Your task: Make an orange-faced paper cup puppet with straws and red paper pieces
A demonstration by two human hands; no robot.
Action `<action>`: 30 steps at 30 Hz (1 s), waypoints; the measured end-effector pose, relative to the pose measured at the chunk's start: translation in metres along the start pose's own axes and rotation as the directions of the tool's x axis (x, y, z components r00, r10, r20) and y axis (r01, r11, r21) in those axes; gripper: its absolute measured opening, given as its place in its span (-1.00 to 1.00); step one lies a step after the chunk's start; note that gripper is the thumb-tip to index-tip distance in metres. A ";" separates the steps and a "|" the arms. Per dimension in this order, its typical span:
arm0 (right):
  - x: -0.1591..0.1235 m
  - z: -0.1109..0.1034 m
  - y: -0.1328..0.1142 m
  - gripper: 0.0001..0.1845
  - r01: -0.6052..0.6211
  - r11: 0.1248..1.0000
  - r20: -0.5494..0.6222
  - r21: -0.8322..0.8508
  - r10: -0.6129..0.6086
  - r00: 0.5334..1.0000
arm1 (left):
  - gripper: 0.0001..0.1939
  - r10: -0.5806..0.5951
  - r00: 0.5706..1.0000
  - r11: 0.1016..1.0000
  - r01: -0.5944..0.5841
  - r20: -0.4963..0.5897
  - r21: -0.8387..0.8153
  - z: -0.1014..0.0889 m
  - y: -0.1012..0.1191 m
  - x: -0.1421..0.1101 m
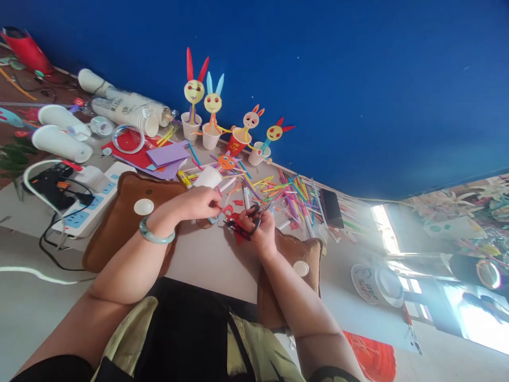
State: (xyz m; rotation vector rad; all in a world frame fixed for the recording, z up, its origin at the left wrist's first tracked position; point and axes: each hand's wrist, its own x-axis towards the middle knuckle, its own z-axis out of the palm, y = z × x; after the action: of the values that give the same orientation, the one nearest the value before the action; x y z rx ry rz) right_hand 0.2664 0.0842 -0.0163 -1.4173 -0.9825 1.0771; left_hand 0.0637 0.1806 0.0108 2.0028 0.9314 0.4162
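Note:
My left hand (203,202), with a jade-coloured bangle on its wrist, is closed in a pinch over the middle of the table. What its fingertips hold is too small to make out. My right hand (263,231) is closed around black-handled scissors (242,229), just right of the left hand. Red paper pieces (237,202) lie by the scissors and between the hands. Beyond my left hand are a white paper cup (208,177) and an orange round face cut-out (227,161).
Several paper cups with rabbit-faced figures (212,103) stand along the blue wall. Coloured sticks (302,193) and a phone (332,208) lie to the right. At left are a power strip (95,204), a black glue gun (58,185) and stacked cups (123,114). Brown cushions (131,228) lie beneath my forearms.

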 end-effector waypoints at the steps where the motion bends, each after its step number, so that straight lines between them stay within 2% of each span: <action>1: 0.000 0.000 0.001 -0.51 0.000 1.000 0.001 -0.001 0.000 1.000 | -0.83 -0.027 1.000 0.998 0.027 -0.002 0.052 -0.009 -0.005 -0.003; 4: 0.001 0.001 0.002 -0.51 0.003 1.000 0.002 -0.002 -0.003 1.000 | -0.83 -0.127 0.991 0.962 0.132 -0.036 0.239 -0.026 -0.021 -0.009; 7: 0.001 0.001 0.003 -0.53 0.011 0.999 -0.007 -0.037 -0.011 1.000 | -0.80 -0.160 0.978 0.909 0.200 -0.136 0.366 -0.026 -0.033 -0.007; 10: 0.000 0.001 0.004 -0.53 0.012 0.999 -0.007 -0.049 -0.013 1.000 | -0.74 -0.159 0.965 0.900 0.229 -0.210 0.370 -0.019 -0.040 -0.002; 13: 0.000 0.001 0.004 -0.54 0.006 0.999 0.011 -0.036 -0.005 1.000 | -0.73 -0.187 0.954 0.898 0.262 -0.232 0.354 -0.016 -0.041 0.001; 22: -0.001 0.001 0.002 -0.56 -0.010 1.000 -0.014 -0.020 0.010 1.000 | -0.84 -0.153 0.926 0.828 0.310 -0.345 0.466 -0.024 -0.031 -0.003; 24: -0.002 0.001 0.002 -0.56 -0.019 1.000 -0.010 -0.004 0.019 1.000 | -0.80 -0.126 0.920 0.875 0.280 -0.372 0.395 -0.023 -0.023 -0.003; 26: -0.002 0.000 0.003 -0.56 -0.020 1.000 -0.005 0.021 0.020 1.000 | -0.73 -0.086 0.931 0.955 0.179 -0.355 0.238 -0.017 -0.012 -0.001; 28: -0.001 0.000 0.004 -0.58 -0.001 0.999 -0.018 0.055 0.002 1.000 | -0.69 -0.049 0.962 0.998 0.056 -0.267 0.018 -0.007 -0.002 0.003; 30: -0.001 0.000 0.005 -0.61 0.033 0.997 -0.047 0.067 -0.030 0.998 | -0.66 -0.005 0.988 0.987 -0.020 -0.152 -0.162 0.008 0.005 0.007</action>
State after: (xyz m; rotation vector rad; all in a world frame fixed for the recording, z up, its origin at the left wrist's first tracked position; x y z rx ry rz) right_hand 0.2658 0.0831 -0.0207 -1.3619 -0.9240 1.0405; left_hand 0.0753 0.1797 0.0106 1.8453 0.9509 0.6363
